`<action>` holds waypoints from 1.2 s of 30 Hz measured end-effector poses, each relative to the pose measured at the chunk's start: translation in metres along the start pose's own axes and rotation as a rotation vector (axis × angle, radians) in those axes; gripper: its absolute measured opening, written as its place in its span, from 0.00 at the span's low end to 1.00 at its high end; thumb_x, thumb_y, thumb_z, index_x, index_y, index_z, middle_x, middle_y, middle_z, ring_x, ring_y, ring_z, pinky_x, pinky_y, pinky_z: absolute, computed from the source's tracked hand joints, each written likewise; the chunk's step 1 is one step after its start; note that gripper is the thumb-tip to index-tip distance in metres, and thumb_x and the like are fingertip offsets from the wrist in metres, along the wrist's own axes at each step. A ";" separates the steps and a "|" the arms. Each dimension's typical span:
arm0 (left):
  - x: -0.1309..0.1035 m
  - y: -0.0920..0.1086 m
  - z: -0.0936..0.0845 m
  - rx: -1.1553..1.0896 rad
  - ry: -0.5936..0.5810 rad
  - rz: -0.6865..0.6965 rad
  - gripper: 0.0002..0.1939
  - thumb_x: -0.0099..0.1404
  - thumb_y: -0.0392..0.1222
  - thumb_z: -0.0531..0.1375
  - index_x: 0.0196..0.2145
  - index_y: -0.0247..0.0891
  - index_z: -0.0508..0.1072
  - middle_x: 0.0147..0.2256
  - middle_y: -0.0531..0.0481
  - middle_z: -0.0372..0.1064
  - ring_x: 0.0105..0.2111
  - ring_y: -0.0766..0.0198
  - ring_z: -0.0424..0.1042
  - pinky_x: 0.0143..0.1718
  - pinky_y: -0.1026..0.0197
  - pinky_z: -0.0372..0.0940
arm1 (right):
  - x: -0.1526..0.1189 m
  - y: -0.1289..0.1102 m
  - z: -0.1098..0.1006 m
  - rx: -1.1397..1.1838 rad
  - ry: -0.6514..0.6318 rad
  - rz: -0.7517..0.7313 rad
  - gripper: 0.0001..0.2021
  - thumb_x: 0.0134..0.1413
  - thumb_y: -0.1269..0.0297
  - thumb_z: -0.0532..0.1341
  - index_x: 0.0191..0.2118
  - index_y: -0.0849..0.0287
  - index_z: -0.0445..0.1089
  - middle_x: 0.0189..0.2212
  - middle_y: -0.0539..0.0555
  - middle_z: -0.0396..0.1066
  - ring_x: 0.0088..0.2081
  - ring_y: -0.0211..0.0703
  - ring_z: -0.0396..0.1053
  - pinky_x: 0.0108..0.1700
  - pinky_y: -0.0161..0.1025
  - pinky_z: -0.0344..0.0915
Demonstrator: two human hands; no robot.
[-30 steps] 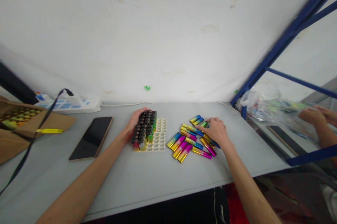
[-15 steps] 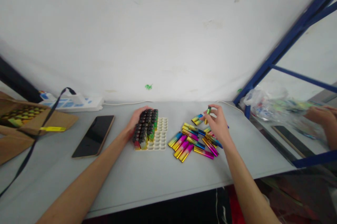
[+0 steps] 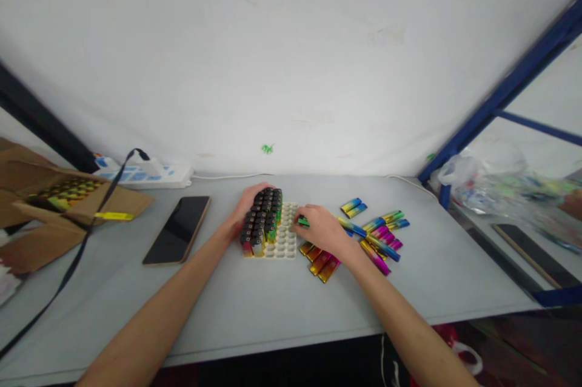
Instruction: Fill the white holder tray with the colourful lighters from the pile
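Observation:
A white tray with rows of cup-shaped holes lies on the table. Upright in its left part stand several small shiny sticks with black tops. My left hand curls round their far left side, its fingertips hidden behind them. Over the tray's right edge, my right hand pinches a green shiny stick between thumb and fingers. Loose metallic sticks in blue-yellow and pink-yellow lie to the right, partly under my right hand and forearm.
A black phone lies left of the tray. Beyond it are an open cardboard box holding more sticks, a dark strap and a white power strip. A blue frame bounds the right, with plastic bags behind it.
My right hand has moved left from the loose pile to the tray's right edge, carrying a stick. Some loose sticks have shifted. My left hand stays at the tray; the view has turned slightly.

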State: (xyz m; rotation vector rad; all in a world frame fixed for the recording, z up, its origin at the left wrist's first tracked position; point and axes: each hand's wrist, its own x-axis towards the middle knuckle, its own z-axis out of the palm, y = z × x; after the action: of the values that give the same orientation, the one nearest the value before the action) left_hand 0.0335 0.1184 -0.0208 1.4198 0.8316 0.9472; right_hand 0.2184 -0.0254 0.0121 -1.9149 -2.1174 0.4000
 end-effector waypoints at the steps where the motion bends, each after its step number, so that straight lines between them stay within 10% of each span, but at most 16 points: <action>1: 0.000 0.000 0.000 0.001 -0.003 0.001 0.15 0.54 0.55 0.63 0.28 0.40 0.78 0.32 0.48 0.78 0.39 0.53 0.73 0.48 0.55 0.68 | 0.001 -0.001 -0.001 -0.017 -0.021 0.004 0.10 0.68 0.61 0.63 0.48 0.59 0.78 0.45 0.60 0.80 0.49 0.51 0.76 0.52 0.41 0.65; 36: -0.007 0.001 0.001 -0.027 0.003 -0.039 0.18 0.55 0.58 0.64 0.30 0.39 0.79 0.33 0.49 0.79 0.39 0.52 0.74 0.47 0.56 0.67 | 0.015 0.011 -0.010 0.175 -0.177 -0.054 0.09 0.60 0.71 0.65 0.43 0.59 0.83 0.41 0.57 0.84 0.41 0.47 0.78 0.46 0.37 0.67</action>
State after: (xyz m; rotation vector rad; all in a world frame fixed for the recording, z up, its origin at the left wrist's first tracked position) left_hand 0.0315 0.1117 -0.0204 1.3746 0.8434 0.9278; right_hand 0.2306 -0.0087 0.0179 -1.7781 -2.1554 0.7423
